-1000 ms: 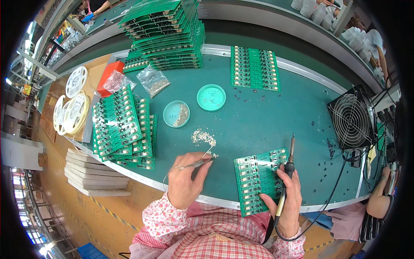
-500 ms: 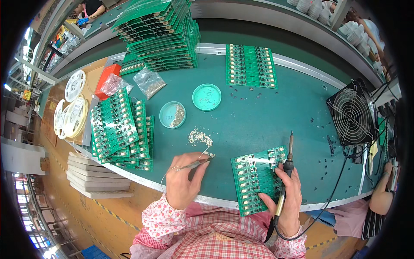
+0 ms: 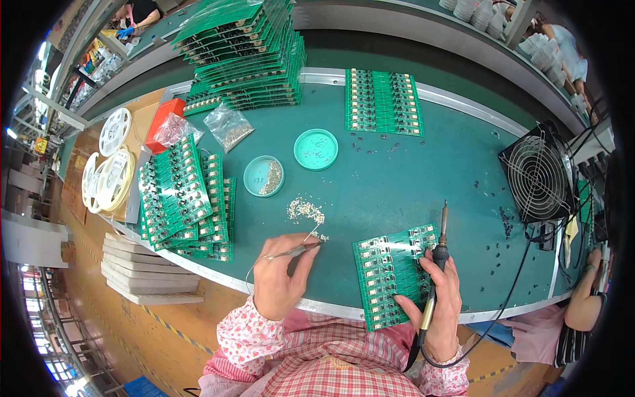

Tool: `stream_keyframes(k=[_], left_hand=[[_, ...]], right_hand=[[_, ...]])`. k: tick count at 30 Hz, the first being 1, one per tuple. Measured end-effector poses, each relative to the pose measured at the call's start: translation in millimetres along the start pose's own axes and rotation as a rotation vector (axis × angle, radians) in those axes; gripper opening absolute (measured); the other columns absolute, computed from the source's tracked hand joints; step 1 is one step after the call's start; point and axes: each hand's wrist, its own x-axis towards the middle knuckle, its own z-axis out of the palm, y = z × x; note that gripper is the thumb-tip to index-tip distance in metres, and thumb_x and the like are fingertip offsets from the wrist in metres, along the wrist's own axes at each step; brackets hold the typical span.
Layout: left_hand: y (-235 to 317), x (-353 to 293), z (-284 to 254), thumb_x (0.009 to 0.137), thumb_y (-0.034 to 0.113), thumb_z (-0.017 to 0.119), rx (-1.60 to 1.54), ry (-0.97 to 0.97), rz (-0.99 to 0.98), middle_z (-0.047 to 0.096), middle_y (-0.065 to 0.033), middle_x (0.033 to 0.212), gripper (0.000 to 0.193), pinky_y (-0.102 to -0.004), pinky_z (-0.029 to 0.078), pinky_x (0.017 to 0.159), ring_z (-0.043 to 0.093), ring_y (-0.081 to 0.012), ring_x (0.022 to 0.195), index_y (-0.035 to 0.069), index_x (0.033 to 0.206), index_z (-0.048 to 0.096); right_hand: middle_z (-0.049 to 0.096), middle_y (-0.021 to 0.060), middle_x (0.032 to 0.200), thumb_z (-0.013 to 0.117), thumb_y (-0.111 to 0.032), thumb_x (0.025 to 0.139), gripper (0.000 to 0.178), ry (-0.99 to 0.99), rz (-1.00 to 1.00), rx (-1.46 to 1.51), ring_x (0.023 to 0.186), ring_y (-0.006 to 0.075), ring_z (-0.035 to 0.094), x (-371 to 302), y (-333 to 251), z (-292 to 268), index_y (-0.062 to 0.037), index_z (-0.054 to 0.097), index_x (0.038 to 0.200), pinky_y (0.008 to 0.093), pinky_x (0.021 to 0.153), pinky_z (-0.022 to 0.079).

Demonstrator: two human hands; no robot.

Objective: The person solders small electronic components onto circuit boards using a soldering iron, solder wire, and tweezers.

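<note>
My left hand (image 3: 281, 274) is closed on metal tweezers (image 3: 294, 252), their tips next to a scatter of tiny pale components (image 3: 305, 212) on the green mat. A thin wire, probably solder, also runs through that hand. In my right hand (image 3: 442, 298) is a soldering iron (image 3: 440, 261), its tip pointing away from me and clear of the board. The right thumb rests at a green circuit board (image 3: 383, 278) with rows of white and black parts, which lies at the table's near edge.
Two round teal dishes (image 3: 316, 149) hold small parts. Stacked circuit boards (image 3: 173, 192) lie left, with a taller stack (image 3: 245, 59) behind. Another board (image 3: 383, 102) lies at the back. A fan (image 3: 537, 173) stands right; the iron's cord (image 3: 512, 288) runs towards it. Tape reels (image 3: 109, 178) are far left.
My hands, the tweezers and the iron keep nearly the same places. At the upper right, a person across the shelf has shifted position.
</note>
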Motion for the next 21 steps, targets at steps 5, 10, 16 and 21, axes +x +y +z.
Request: stream_keyframes(k=[5,10,16,21], left_hand=[[-1.8,0.6,1.2,0.082,-0.002,0.075,0.003,0.008,0.038,0.072,-0.0086,0.100,0.016,-0.0361,0.052,0.077,0.066,-0.0287,0.088,0.003,0.097,0.072],[-2.5,-0.6,-0.8,0.083,-0.002,0.074,-0.012,0.026,0.045,0.072,-0.0097,0.100,0.014,-0.0362,0.052,0.075,0.066,-0.0294,0.086,0.002,0.096,0.073],[5.6,-1.9,4.3,0.083,-0.003,0.073,-0.146,-0.007,-0.047,0.073,-0.0109,0.100,0.010,-0.0375,0.052,0.079,0.067,-0.0305,0.088,0.000,0.093,0.072],[20.5,-0.9,17.0,0.084,-0.002,0.074,-0.216,-0.082,0.014,0.073,-0.0115,0.100,0.012,-0.0368,0.054,0.084,0.069,-0.0300,0.092,-0.001,0.095,0.072]], right_hand=[[0.061,0.0207,0.130,0.088,-0.019,0.072,0.069,0.012,-0.010,0.002,0.122,0.0409,0.056,0.2,2.2,0.3,-0.0054,0.057,0.132,0.0567,0.113,0.036],[0.061,0.0210,0.128,0.087,-0.020,0.074,0.066,0.020,-0.039,0.024,0.121,0.0415,0.057,-0.8,2.2,1.4,-0.0054,0.057,0.132,0.0575,0.112,0.037],[0.061,0.0231,0.126,0.086,-0.020,0.076,0.066,0.020,-0.065,-0.001,0.120,0.0432,0.056,-1.1,2.2,0.7,-0.0046,0.056,0.133,0.0583,0.111,0.038],[0.060,0.0233,0.125,0.086,-0.018,0.075,0.066,0.013,-0.061,-0.002,0.120,0.0429,0.056,-1.9,0.0,1.0,-0.0049,0.057,0.132,0.0584,0.111,0.038]])
